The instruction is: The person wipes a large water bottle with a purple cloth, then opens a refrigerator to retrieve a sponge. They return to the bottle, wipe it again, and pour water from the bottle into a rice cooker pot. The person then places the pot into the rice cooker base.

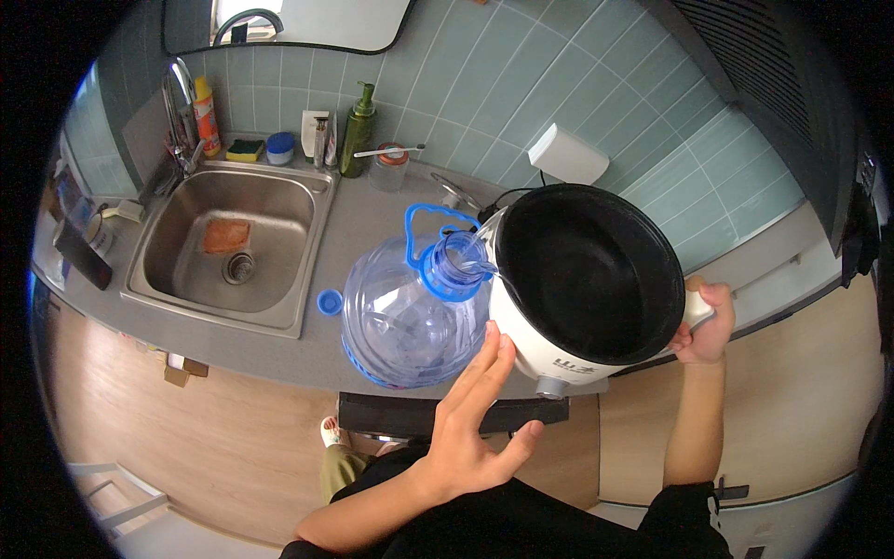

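Note:
A white electric pot with a black inside (587, 279) is tilted towards the mouth of a large clear blue water jug (412, 321), and a thin stream of water shows at the mouth between them. My right hand (705, 325) grips the pot's side handle. Fingertips of my left hand (475, 426) are at the pot's lower left side, with the fingers spread and nothing held; whether they press on it is hard to tell. The jug stands upright on the grey countertop (258, 349), its blue carrying loop raised. A blue cap (330, 302) lies left of the jug.
A steel sink (237, 237) holding an orange cloth (227, 236) is at the left. Along the tiled wall stand a green pump bottle (357, 133), a lidded jar (388, 168) with a toothbrush across it, and a glass lid (455, 192). A white box (569, 154) is mounted near the pot.

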The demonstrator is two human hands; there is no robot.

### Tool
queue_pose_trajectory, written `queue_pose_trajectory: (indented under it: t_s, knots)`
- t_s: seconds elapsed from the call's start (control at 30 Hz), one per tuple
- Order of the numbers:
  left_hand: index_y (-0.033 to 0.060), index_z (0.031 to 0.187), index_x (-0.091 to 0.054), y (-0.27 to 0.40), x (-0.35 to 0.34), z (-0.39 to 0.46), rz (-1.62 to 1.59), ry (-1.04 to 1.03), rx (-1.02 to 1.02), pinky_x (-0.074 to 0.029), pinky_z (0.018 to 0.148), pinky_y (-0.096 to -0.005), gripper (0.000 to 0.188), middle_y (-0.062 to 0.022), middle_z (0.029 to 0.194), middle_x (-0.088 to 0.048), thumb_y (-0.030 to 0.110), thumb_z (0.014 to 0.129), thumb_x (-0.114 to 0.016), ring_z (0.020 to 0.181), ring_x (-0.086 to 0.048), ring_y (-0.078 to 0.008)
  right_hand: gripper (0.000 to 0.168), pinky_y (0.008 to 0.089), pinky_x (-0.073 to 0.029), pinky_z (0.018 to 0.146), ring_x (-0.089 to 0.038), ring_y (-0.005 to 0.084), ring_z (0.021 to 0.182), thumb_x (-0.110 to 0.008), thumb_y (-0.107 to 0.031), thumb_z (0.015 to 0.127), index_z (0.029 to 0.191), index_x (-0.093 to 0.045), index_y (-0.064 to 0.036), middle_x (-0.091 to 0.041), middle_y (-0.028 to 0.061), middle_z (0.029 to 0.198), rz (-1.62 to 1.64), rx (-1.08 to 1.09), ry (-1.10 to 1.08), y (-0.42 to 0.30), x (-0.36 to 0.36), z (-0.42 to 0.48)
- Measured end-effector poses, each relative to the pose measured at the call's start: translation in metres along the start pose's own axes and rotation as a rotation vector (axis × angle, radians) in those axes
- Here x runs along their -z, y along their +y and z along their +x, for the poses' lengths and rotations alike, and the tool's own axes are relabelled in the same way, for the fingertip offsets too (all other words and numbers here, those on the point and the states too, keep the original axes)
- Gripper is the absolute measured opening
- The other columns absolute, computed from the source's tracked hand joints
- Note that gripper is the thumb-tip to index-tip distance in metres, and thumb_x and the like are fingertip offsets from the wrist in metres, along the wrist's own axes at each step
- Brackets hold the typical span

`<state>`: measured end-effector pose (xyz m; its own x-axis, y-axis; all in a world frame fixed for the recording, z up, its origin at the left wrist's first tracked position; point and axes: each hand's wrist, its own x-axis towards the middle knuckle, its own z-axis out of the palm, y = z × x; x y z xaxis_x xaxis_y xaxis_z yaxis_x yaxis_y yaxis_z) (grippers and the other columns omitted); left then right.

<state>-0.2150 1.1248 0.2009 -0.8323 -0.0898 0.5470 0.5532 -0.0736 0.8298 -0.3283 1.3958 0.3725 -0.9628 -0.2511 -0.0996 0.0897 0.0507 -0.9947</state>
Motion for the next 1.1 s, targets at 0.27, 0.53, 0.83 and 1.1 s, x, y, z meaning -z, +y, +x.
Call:
queue_pose_trajectory:
  t_s: [0.27,0.53,0.83,1.1]
  knots:
    - [-0.0100,0.152,-0.039,0.002,-0.001,0.003,0.022,-0.001,0.000,-0.031,0.120,-0.0462,0.083,-0.0409,0.156,-0.032,0.021,0.084,-0.076,0.149,-0.033,-0.0469,0.037,0.0277,-0.031,0.035,-0.037,0.0128,0.038,-0.045,-0.046,0.090,0.073,-0.047,-0.013,-0.044,0.0044,0.051,0.000,0.008,-0.024,-0.007,0.000,-0.001]
    - [-0.0101,0.152,-0.039,0.004,0.000,0.004,0.005,-0.012,0.002,-0.030,0.121,-0.0464,0.083,-0.0406,0.157,-0.030,0.021,0.085,-0.075,0.150,-0.031,-0.0463,0.035,0.0275,-0.030,0.035,-0.036,0.0122,0.037,-0.046,-0.046,0.089,0.074,-0.049,-0.014,-0.044,0.0041,0.051,-0.016,-0.003,0.062,-0.010,-0.004,-0.002]
    - [-0.0108,0.152,-0.039,0.007,0.002,0.008,-0.010,-0.012,-0.003,-0.030,0.121,-0.0460,0.083,-0.0419,0.156,-0.030,0.020,0.084,-0.076,0.150,-0.031,-0.0477,0.036,0.0271,-0.030,0.034,-0.035,0.0119,0.037,-0.046,-0.047,0.090,0.075,-0.051,-0.014,-0.044,0.0041,0.051,-0.018,0.014,0.062,-0.013,-0.002,-0.002]
    - [-0.0114,0.151,-0.040,0.011,0.002,0.010,-0.011,-0.018,-0.009,-0.031,0.120,-0.0463,0.083,-0.0428,0.156,-0.030,0.020,0.083,-0.076,0.149,-0.031,-0.0493,0.037,0.0270,-0.029,0.034,-0.035,0.0120,0.036,-0.046,-0.047,0.089,0.073,-0.050,-0.014,-0.043,0.0040,0.050,0.007,0.000,0.124,-0.020,-0.008,-0.005]
